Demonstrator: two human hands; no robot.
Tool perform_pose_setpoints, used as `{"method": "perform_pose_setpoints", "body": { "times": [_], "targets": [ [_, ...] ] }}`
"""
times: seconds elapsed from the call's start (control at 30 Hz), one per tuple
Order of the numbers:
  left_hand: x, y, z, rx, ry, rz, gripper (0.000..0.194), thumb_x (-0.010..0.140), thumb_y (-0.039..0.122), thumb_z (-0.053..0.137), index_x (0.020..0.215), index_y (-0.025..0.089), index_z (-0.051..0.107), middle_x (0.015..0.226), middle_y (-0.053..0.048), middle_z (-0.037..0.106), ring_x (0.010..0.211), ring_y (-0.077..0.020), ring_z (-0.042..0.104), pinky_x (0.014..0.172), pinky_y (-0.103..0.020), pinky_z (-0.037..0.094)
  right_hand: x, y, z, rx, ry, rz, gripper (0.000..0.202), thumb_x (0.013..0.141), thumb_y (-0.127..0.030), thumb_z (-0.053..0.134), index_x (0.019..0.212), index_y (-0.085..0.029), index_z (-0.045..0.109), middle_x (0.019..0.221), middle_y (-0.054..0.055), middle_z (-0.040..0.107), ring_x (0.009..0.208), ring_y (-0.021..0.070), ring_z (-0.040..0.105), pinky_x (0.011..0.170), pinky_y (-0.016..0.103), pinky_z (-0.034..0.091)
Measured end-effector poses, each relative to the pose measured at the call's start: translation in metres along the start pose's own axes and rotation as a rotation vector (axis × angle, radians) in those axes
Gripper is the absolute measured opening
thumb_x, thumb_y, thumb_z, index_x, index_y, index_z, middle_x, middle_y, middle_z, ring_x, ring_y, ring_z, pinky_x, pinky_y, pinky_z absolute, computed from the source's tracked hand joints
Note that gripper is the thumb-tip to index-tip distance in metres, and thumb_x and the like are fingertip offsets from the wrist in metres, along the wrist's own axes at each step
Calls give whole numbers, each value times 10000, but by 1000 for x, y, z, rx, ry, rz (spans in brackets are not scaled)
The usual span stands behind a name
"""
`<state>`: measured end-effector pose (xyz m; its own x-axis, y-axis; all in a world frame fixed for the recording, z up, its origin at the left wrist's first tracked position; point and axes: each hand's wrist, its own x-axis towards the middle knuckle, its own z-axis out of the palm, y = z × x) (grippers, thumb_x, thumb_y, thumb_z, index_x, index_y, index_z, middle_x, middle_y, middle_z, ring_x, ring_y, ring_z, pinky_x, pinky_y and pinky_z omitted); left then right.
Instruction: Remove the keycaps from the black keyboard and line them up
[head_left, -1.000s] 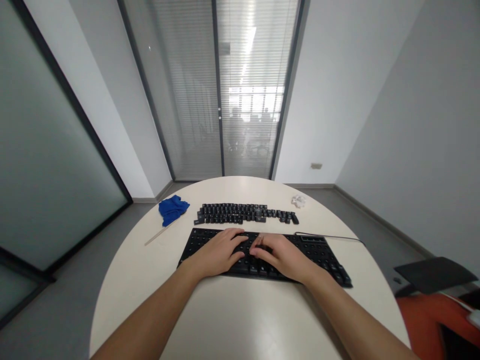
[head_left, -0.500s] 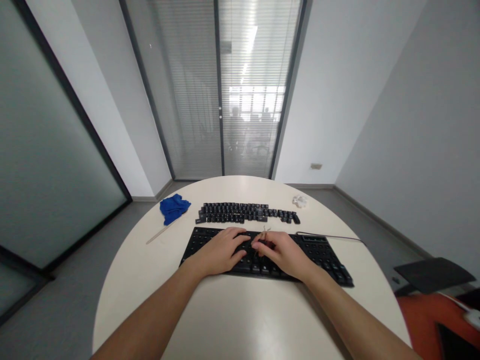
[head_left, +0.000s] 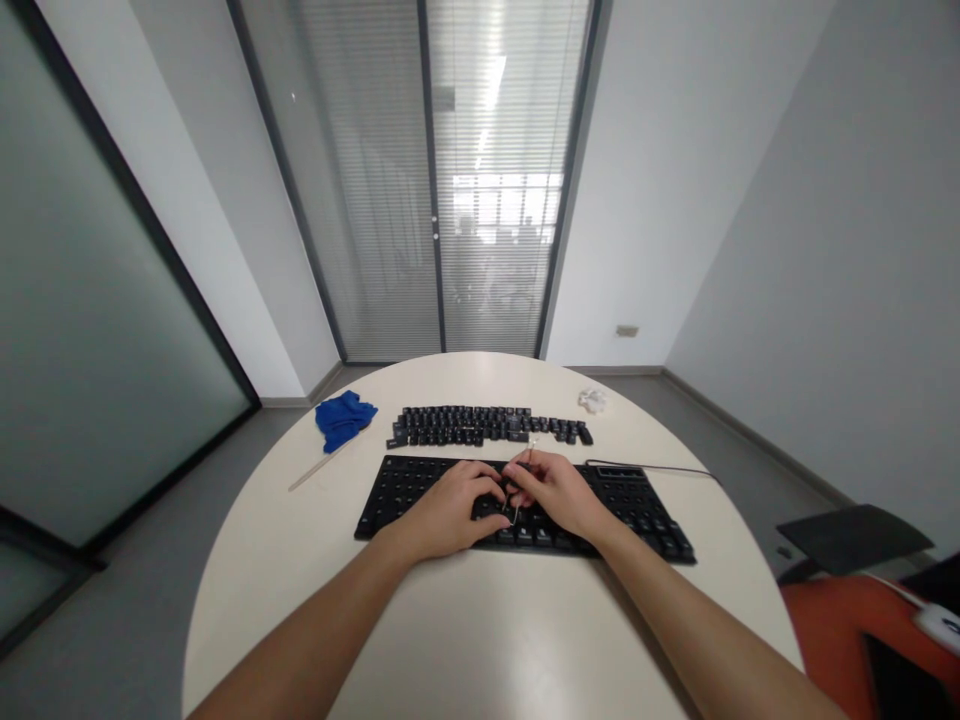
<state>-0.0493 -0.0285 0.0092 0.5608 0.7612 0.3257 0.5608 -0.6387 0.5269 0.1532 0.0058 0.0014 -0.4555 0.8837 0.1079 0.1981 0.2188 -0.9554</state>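
Note:
A black keyboard [head_left: 405,490] lies on the round table, many of its key spots bare, with some keycaps still on its front row and right side. My right hand [head_left: 559,495] pinches a thin wire tool [head_left: 516,514] that looks like a wire keycap puller. Its bent ends point down at the keyboard's middle, and its other end sticks up above my fingers. My left hand [head_left: 454,508] rests on the keyboard just left of the wire, thumb and fingers apart, with no held thing visible. Loose black keycaps [head_left: 442,425] stand in rows behind the keyboard.
A blue cloth [head_left: 343,418] lies at the back left of the table, a thin wooden stick [head_left: 319,470] beside it. Crumpled white material [head_left: 592,400] sits at the back right. The keyboard's cable [head_left: 660,466] runs right. An orange chair [head_left: 840,640] stands at the lower right.
My right fingers have turned, so the wire tool's bent ends now point down toward the front. My left thumb has moved slightly right, closer to the wire. The view has shifted slightly.

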Motion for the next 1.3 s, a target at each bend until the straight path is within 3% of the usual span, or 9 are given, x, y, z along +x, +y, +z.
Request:
{"method": "perform_pose_setpoints", "body": {
  "times": [0.17,0.3,0.47,0.63,0.8,1.0,1.3],
  "targets": [
    [0,-1,4,-9,17,-27,121,833,281,692,938,223,683,1197,-59,618,1146,-234,536,1041,-416,414,1,-1,-2,18,-4,-22,402,851,-548,608,907,-152,651,728,28,676,619,141,631,625,260,529],
    [2,-1,7,-104,31,-43,96,838,242,684,924,214,651,1100,-54,655,1125,-221,544,1021,-394,426,-1,-6,-2,-25,36,-73,377,865,-535,599,899,-165,664,737,23,680,614,138,611,625,257,514],
    [4,-3,8,-235,95,-158,166,829,191,681,988,193,633,1041,-52,660,1032,-206,593,967,-376,459,-3,-6,-7,-132,55,-92,409,923,-540,507,934,-163,664,703,26,681,644,157,635,641,268,507],
    [7,-3,9,-321,178,-143,265,830,184,678,1084,190,607,1053,-58,680,991,-197,621,929,-361,483,-4,-7,-11,-162,5,-116,416,923,-538,515,926,-152,668,780,53,711,753,180,668,727,293,517],
    [8,1,4,-86,242,-12,130,877,237,637,1004,207,633,1020,-48,685,989,-212,605,939,-399,459,-3,-7,-10,-28,-9,-58,432,895,-564,540,916,-149,658,779,57,707,751,180,679,719,302,546],
    [7,0,-3,215,172,144,196,959,309,519,1082,239,655,1053,-50,671,1000,-212,585,968,-418,431,-2,-7,-9,3,1,-46,430,855,-571,595,905,-150,666,755,45,700,752,183,676,735,314,555],
    [6,0,-6,323,112,228,229,979,342,478,1049,222,660,1027,-58,661,965,-200,590,879,-365,476,-2,-10,-5,83,13,-51,402,863,-553,592,898,-154,621,742,33,699,707,161,668,724,297,554]
  ]
}}
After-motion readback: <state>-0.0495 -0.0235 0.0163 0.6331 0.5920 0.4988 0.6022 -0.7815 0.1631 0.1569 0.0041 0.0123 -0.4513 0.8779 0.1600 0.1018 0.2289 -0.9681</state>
